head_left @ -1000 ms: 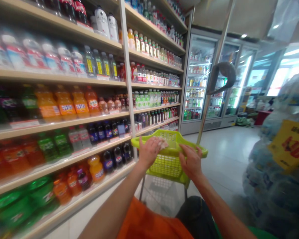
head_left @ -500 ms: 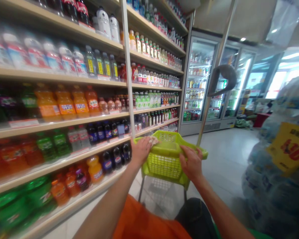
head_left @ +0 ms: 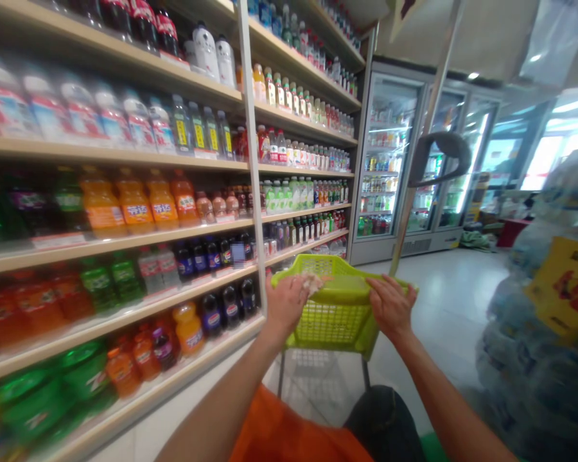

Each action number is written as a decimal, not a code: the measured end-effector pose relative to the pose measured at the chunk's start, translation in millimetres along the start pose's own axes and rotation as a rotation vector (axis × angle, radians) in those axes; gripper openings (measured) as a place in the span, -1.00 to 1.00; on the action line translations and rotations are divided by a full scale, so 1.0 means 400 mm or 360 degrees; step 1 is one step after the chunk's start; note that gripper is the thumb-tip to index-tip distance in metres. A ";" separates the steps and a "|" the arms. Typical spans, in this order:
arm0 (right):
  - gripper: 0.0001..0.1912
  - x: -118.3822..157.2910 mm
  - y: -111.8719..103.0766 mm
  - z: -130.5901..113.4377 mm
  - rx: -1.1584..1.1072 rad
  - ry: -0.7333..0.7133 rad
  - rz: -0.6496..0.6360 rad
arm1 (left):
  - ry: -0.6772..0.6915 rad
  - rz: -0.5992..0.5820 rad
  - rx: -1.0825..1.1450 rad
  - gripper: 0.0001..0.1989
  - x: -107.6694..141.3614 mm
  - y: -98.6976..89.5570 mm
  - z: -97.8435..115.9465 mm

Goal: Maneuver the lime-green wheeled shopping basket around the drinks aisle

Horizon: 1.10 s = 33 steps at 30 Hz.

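Green cart probably light, stiff, slick; hold by rim; left hand clutches crumpled cloth there; right hand grasps rim's right end.

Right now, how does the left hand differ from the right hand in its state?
The left hand holds a crumpled pale wad; the right hand shows none. The left hand is beside the drink shelves; the right hand is farther from them. Both touch the green cart.

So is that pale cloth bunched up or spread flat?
Bunched up: the pale cloth shows as a crumpled lump at the left hand, on the rim of the green cart.
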State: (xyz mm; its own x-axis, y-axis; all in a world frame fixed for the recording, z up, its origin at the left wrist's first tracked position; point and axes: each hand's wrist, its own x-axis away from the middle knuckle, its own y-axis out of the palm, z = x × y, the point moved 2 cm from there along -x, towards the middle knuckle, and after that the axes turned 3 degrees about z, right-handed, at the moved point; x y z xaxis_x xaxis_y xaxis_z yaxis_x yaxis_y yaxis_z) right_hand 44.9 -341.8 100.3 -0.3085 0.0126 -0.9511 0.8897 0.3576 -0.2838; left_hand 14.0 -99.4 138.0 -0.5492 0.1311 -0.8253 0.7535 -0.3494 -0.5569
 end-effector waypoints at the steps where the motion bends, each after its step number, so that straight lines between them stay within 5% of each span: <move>1: -0.66 -0.006 -0.002 0.007 0.0052 0.0074 -0.0015 | 0.0032 0.0003 0.0029 -0.77 0.004 -0.001 0.017; 4: -0.64 -0.024 -0.019 -0.018 0.0093 0.0184 -0.0111 | 0.0123 -0.0016 0.0081 -0.78 0.008 -0.007 0.047; 12: -0.69 -0.023 -0.038 -0.155 -0.0180 0.0050 -0.0347 | 0.0076 -0.0045 0.0312 -0.76 0.027 -0.014 0.048; 18: -0.67 -0.011 -0.031 -0.077 -0.0177 0.0126 -0.0260 | 0.0268 -0.0058 0.0406 -0.75 0.046 -0.005 0.141; 21: -0.66 -0.011 -0.034 -0.030 -0.0173 0.0171 -0.0191 | 0.0322 -0.0089 0.0440 -0.73 0.053 0.016 0.122; 26: -0.63 0.004 -0.048 -0.022 -0.0206 0.0267 -0.0163 | 0.0036 -0.0072 0.0421 -0.71 0.068 0.067 0.066; 33: -0.60 0.018 -0.085 -0.051 -0.0219 0.0274 -0.0168 | 0.0321 -0.0060 0.0623 -0.69 0.049 0.077 0.208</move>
State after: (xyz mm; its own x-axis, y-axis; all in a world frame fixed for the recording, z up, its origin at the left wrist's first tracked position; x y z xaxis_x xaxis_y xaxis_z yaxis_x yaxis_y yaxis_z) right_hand 5.6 -334.9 105.5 -0.4607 0.1234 -0.8789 0.7988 0.4893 -0.3500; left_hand -3.4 -184.7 112.5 -0.4629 0.3156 -0.8283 0.5193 -0.6608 -0.5419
